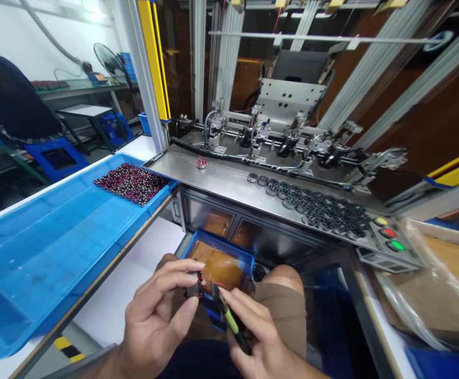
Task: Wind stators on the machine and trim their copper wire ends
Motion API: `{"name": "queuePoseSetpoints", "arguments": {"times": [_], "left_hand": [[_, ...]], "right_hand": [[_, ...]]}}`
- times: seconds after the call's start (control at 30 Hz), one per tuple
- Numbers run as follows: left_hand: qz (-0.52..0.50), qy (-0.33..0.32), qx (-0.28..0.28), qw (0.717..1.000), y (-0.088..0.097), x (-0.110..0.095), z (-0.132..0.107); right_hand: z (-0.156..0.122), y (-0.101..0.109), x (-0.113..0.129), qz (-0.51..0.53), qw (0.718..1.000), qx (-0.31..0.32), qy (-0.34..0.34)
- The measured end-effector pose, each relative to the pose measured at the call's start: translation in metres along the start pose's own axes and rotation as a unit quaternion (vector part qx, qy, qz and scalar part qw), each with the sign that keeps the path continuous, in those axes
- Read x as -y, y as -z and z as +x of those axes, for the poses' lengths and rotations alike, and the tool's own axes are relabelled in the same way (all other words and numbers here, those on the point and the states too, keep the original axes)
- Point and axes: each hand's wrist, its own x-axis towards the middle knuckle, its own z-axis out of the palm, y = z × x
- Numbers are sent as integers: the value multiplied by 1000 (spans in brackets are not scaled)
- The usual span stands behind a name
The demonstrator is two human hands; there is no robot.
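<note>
Between the thumb and fingertips of my left hand [154, 305] is a small round motor stator [193, 287], dark with red windings along its edge. My right hand [259, 329] is wrapped round a pair of cutters [230, 319] with black and yellow-green handles. The dark tip of the cutters points up beside the stator, a small gap apart. Both hands are above my lap, in front of a blue bin [249, 260] with a brown bottom. Whether the cutter jaws are apart I cannot tell.
A long blue tray [63, 242] at left holds many red-and-black stators [132, 183] in its far corner. One stator [201, 163] sits on the metal ledge [225, 179], with rows of black rings [320, 205] further right. Behind stands a winding machine [288, 105]; coloured buttons [389, 232] are at right. Another person [12, 100] sits far left.
</note>
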Motion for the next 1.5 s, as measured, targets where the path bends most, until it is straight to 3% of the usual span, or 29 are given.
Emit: {"name": "queuePoseSetpoints", "arguments": {"times": [0.57,0.67,0.77,0.97,1.17,1.33,1.5], "left_hand": [[18,-27,24,999,2,-2,-4],[29,-45,57,997,7,0,0],[70,-125,102,984,14,6,2],[138,-193,78,968,19,11,2],[281,-211,55,934,17,8,4],[283,-233,61,929,14,5,9],[243,-226,77,940,12,4,10]], "right_hand": [[0,-6,7,7,1000,-2,20],[-3,-4,2,1,1000,-14,-19],[-8,1,-5,-15,995,-24,-91],[-23,13,-8,-36,984,-23,-171],[-30,23,19,22,983,-9,-182],[-24,27,38,87,983,24,-161],[-21,24,35,191,970,60,-139]]}}
